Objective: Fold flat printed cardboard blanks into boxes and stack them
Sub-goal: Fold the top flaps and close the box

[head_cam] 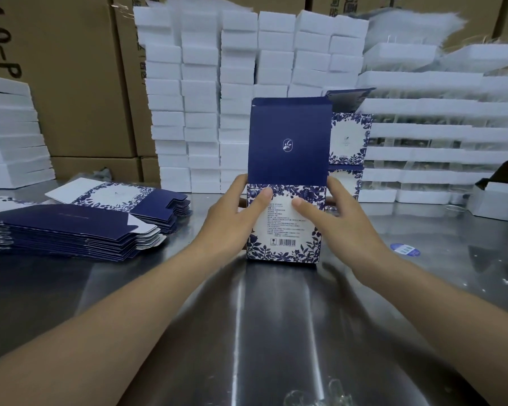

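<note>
My fingers (337, 187) are curling round the two side edges of the box (285, 230) and my thumbs (265, 196) are pressing flat on its printed front panel. Both the left hand (232, 218) and the right hand (340, 227) are clamping it between them, fingertips hidden behind the card. The box is standing upright on the steel table (276, 317), bottom end down, right in front of me, and its navy lid flap (288, 142) is sticking straight up, not yet tucked. I am judging it light and hollow — thin printed card, stiff along the creases but ready to dent in the middle of a panel, with a smooth coated face that could slip under dry thumbs. So I am favouring the corners and fold lines as the places to take hold, and a light squeeze rather than a hard one. To my left the flat blanks (71, 230) are lying in a fanned pile on the table, well apart from the box. Just behind it, to the right, finished boxes (351, 136) are standing stacked, and beyond them white foam blocks (203, 98) are rising in columns against brown cartons (71, 83).
</note>
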